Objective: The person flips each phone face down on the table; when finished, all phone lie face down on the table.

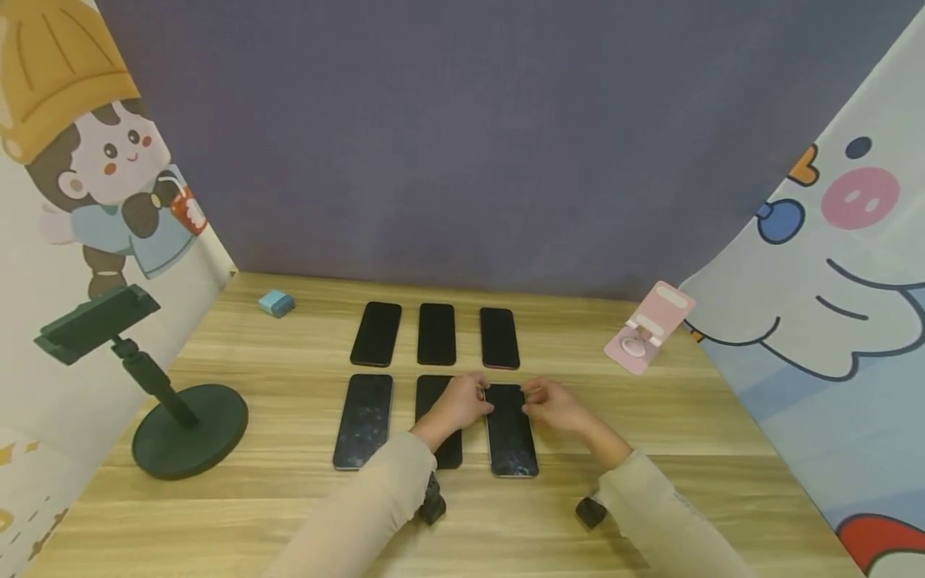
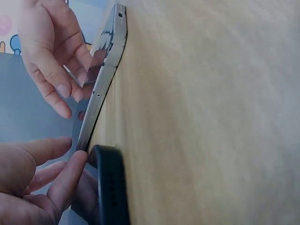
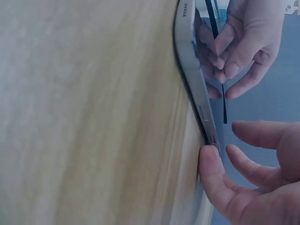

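Rightmost phone [image 1: 512, 437] of near row lies on worktop [image 1: 520, 530]; left hand [image 1: 462, 401] and right hand [image 1: 555, 405] touch opposite edges with thumbs, fingers spread, not pinching. Uneven push could skew it; left forearm [image 1: 361, 507], crossing above middle phone [image 1: 451, 449], could nudge that.

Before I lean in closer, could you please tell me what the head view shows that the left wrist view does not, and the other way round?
Only the head view shows the green stand, the small blue block and the pink stand. Only the left wrist view shows the charging port in the end of the phone between the hands. Both show that phone, the left hand, the right hand and part of the wooden table.
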Motion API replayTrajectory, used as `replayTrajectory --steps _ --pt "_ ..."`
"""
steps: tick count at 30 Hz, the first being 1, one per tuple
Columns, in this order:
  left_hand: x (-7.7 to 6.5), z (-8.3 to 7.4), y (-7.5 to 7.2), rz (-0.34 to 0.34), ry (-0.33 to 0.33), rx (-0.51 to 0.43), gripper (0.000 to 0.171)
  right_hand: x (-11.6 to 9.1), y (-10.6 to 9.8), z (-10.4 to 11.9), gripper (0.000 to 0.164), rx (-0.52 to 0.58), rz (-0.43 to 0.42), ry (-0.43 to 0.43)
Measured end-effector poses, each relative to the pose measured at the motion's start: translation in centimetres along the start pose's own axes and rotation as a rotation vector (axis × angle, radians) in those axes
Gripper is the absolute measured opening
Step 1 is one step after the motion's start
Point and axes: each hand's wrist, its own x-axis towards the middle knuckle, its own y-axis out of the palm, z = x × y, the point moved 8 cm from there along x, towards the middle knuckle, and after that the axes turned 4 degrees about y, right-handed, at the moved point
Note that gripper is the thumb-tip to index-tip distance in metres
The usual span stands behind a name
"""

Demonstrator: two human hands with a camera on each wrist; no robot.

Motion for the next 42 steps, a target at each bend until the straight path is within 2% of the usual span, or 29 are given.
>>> replayTrajectory --steps 9,18,23,32,38,42 --pt "-0.1 0.1 0.0 -0.047 0.016 -0.026 0.029 0.7 0.4 -0.5 0.036 0.031 -0.041 0.065" --pt "0.0 0.4 0.2 -0.055 0.005 0.001 0.027 0.8 0.5 -0.7 0.040 0.050 -0.099 0.112" --pt "0.2 0.5 0.4 -0.044 -0.001 -0.029 0.027 0.9 -0.1 -1.0 0.043 0.080 -0.142 0.127" --pt "0.6 0.0 0.8 -0.070 0.034 -0.065 0.028 0.6 -1.3 0.0 0.045 0.212 -0.134 0.100" --pt "0.5 -0.6 1.2 -0.127 0.078 -0.113 0.031 0.4 -2.3 0.7 0.045 0.211 -0.166 0.062" --pt "0.5 -1.0 1.1 -0.170 0.101 -0.132 0.035 0.2 -2.3 1.0 0.045 0.264 -0.113 0.020"
